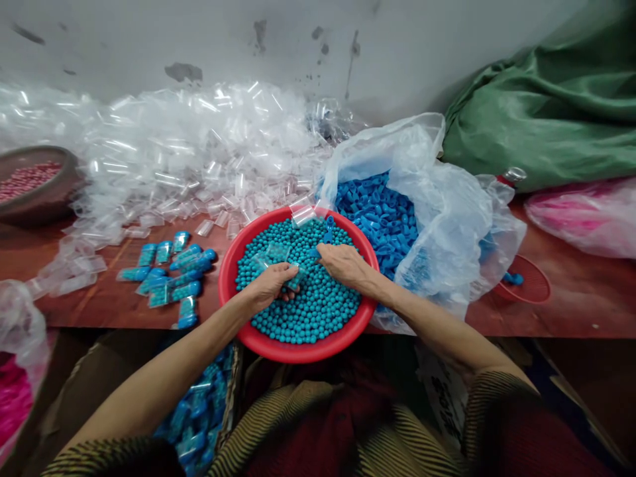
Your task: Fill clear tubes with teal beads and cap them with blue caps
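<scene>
A red basin (370,265) full of small turquoise balls (308,318) stands at the table's front edge. Over its left half, my left hand (271,285) is closed around a clear plastic tube (294,277) with turquoise balls showing through it. My right hand (345,266) pinches a small blue plastic piece (328,230) above the balls; its exact kind is hard to make out. Another clear tube (303,213) lies on the basin's far rim. To the left is a group of filled tubes with blue ends (186,268).
Empty clear tubes (199,146) are heaped along the wall. Behind the basin's right side, an open plastic bag (442,218) holds blue pieces (375,212). A bowl of pink balls (69,179), a red basket (539,281) and a green sack (541,119) flank the work area.
</scene>
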Action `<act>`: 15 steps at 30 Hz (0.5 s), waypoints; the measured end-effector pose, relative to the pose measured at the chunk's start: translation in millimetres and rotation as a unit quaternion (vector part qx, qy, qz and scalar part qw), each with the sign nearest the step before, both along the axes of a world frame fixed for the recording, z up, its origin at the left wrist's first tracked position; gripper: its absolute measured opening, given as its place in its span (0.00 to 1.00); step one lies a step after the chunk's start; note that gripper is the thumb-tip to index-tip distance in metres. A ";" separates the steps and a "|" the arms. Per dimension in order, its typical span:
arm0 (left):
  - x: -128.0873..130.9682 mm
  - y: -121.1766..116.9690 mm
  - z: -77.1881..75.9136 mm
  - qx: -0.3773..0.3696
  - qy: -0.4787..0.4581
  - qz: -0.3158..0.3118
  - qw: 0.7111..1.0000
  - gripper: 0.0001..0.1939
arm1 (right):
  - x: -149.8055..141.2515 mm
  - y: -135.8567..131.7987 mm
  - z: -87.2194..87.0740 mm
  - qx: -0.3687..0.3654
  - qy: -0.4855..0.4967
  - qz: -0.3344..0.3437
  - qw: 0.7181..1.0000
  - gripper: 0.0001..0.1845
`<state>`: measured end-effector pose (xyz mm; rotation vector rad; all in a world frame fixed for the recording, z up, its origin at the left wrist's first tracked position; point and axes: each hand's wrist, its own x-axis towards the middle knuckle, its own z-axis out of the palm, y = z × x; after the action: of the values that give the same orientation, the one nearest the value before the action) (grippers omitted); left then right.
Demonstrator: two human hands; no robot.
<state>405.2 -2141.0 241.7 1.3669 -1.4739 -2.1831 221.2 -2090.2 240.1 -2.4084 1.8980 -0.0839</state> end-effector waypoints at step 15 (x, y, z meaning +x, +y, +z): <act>2.7 11.6 6.1 -0.104 0.007 -0.010 0.995 0.20 | -1.9 14.4 2.2 0.034 -0.299 0.016 0.953 0.18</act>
<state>407.9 -2129.4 247.8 1.2707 -1.6611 -1.9798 219.3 -2075.8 242.4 -2.0404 1.5452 -0.6523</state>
